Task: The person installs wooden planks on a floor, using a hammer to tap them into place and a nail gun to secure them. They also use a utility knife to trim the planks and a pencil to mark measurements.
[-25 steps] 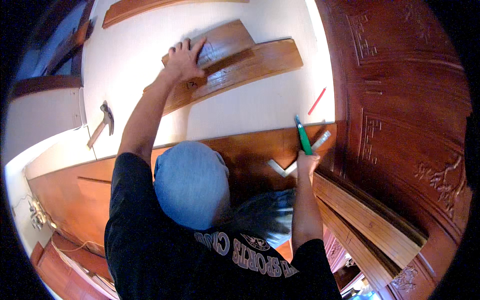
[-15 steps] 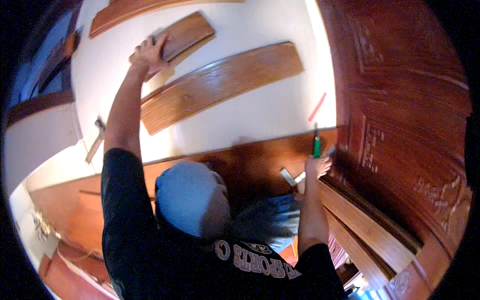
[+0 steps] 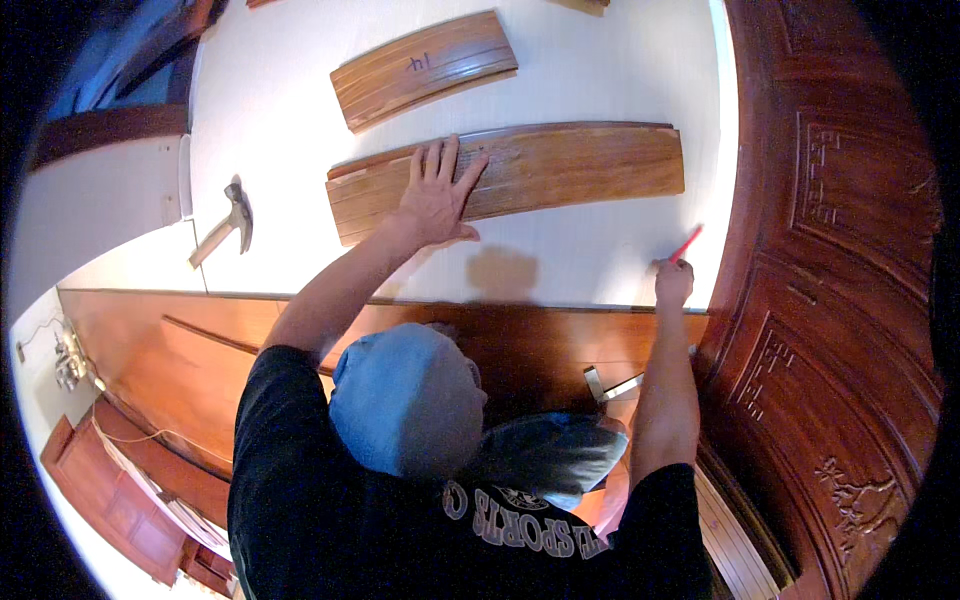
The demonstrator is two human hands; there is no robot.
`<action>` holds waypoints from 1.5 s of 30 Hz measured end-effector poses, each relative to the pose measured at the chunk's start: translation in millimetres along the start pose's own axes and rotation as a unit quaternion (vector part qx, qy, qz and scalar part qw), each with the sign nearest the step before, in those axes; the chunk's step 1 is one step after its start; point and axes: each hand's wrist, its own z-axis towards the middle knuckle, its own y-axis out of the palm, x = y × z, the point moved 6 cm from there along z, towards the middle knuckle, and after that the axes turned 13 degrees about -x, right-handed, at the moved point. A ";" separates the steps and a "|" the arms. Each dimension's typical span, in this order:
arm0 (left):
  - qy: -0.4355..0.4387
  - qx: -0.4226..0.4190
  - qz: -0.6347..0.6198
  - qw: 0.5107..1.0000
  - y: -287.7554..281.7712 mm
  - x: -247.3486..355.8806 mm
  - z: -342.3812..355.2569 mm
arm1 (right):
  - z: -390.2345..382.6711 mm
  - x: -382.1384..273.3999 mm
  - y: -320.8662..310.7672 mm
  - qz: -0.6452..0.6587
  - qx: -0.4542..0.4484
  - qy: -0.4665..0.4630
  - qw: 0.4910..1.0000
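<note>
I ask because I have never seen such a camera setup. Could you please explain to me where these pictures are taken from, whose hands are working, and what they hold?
There is no machine here: a person works bare-handed. All the pictures come from one wide fisheye head camera looking down, so straight edges appear bent. In the latest one, the left hand rests spread open on a long brown wooden plank. The right hand holds a red pencil. A shorter wooden plank and a claw hammer also lie on the pale surface.
</note>
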 end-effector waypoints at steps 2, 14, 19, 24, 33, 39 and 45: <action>-0.036 -0.026 0.043 0.998 8.3 -9.9 -8.3 | -43.9 -44.6 1.4 0.036 -0.033 -0.037 0.998; -0.008 -0.045 0.040 0.998 -8.3 -21.6 8.3 | -321.7 56.8 53.9 0.142 -0.107 0.011 0.984; -0.003 -0.098 -0.028 0.995 -16.6 -27.6 11.7 | -342.3 85.8 75.4 0.094 -0.067 0.057 0.992; 0.125 -0.239 -0.387 0.882 -2.0 -27.9 7.0 | -320.7 101.3 82.6 0.179 -0.108 0.054 0.976; 0.092 -0.402 -0.791 0.452 24.7 0.0 -45.6 | -327.0 70.0 59.1 0.101 -0.102 0.079 0.986; 0.066 -0.395 -0.783 0.477 30.4 -4.8 -47.6 | -330.6 40.5 29.6 0.003 -0.187 0.159 0.969; 0.138 -0.347 -0.638 0.674 4.6 6.9 -38.7 | -304.7 54.3 34.2 -0.078 -0.231 0.086 0.966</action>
